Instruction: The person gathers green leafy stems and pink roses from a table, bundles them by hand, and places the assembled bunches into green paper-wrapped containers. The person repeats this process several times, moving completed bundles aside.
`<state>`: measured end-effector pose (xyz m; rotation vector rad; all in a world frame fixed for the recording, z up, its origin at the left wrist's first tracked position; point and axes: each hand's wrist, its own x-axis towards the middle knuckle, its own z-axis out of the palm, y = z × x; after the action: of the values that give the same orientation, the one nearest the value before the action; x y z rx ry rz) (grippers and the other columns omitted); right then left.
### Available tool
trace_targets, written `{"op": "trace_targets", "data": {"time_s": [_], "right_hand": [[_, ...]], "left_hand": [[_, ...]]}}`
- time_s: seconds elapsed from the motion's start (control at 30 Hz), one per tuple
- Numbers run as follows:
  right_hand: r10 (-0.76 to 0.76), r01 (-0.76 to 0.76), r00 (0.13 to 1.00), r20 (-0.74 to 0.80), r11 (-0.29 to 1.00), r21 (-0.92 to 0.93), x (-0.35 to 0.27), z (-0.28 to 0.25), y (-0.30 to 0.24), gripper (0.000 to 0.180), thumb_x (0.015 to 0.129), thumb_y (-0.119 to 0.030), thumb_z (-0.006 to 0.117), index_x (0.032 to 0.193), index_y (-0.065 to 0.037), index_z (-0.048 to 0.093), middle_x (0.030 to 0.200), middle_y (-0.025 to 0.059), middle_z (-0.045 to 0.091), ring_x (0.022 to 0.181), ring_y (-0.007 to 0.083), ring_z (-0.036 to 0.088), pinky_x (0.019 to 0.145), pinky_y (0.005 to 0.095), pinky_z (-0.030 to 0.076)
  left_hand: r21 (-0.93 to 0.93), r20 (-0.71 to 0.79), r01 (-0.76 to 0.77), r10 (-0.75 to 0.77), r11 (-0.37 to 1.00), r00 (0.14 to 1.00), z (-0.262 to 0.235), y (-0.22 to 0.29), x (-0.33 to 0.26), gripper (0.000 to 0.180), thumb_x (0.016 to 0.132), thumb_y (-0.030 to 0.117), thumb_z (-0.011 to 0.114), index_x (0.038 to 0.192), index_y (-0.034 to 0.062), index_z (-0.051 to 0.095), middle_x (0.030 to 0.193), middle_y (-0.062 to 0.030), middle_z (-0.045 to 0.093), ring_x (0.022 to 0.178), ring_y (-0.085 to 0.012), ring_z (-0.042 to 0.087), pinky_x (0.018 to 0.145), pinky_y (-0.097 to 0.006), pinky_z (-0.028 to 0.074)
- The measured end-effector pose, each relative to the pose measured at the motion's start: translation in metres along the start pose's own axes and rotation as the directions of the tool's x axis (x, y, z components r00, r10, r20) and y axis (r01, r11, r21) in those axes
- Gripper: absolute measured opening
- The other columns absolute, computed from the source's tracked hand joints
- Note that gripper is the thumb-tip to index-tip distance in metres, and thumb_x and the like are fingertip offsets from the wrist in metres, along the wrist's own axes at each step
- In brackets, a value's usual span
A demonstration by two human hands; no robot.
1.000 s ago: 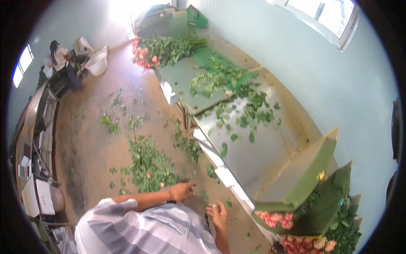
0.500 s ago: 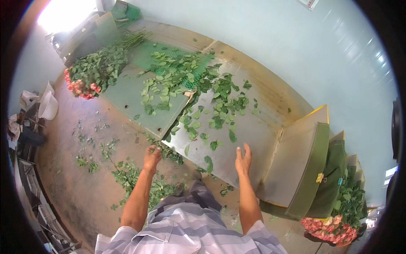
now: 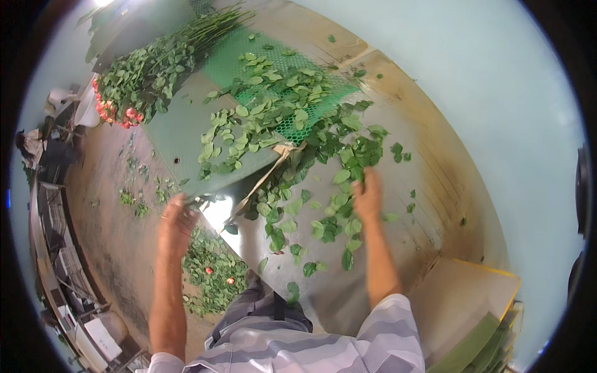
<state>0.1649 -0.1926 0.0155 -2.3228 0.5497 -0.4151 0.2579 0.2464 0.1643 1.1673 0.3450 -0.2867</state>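
Note:
My left hand [image 3: 178, 217] is closed on the near corner of a grey-green mat [image 3: 186, 146], whose near edge is raised off the shiny metal table [image 3: 298, 248]. Loose green leaves [image 3: 242, 127] lie over the mat and a green plastic mesh [image 3: 221, 68], and more are scattered across the metal. At the right side of the leaf pile [image 3: 360, 152], my right hand [image 3: 368, 193] touches the leaves, its thumb and fingers apart. The fingers are partly blurred.
Pink-red roses [image 3: 112, 112] with long leafy stems lie at the far left. Cut foliage [image 3: 214, 273] with a few blooms covers the floor by my legs. A yellow-edged panel [image 3: 466, 304] stands at the near right; a pale wall [image 3: 497, 112] rises behind the table.
My left hand has moved left and taken hold of the mat's corner, lifting it. The right hand has reached forward into the leaves. The view has shifted toward the table.

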Motion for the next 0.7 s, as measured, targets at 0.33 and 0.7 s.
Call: {"op": "trace_targets", "data": {"time_s": [0.33,0.7], "right_hand": [[-0.298,0.239,0.953,0.063,0.862,0.447,-0.037,0.086,-0.13,0.032,0.074,-0.021,0.067,0.101,-0.007,0.061,0.1,0.0128,0.062,0.098,0.0311,0.057,0.09,0.041,0.044],[-0.416,0.422,0.884,0.214,0.907,0.019,0.072,0.125,-0.08,0.048,0.082,-0.033,0.058,0.116,0.001,0.053,0.124,0.0231,0.049,0.12,0.0384,0.041,0.103,0.0461,0.03]], "left_hand": [[0.109,-0.073,-0.169,0.177,0.98,0.982,0.037,0.149,0.049,0.024,0.092,0.025,0.055,0.107,0.0072,0.059,0.085,-0.0003,0.061,0.074,-0.0079,0.058,0.069,-0.024,0.05],[0.244,-0.134,-0.089,0.124,0.966,0.983,0.056,0.161,0.064,0.024,0.089,0.03,0.059,0.1,0.0082,0.06,0.082,-0.0009,0.059,0.072,-0.009,0.054,0.072,-0.025,0.048]]}}
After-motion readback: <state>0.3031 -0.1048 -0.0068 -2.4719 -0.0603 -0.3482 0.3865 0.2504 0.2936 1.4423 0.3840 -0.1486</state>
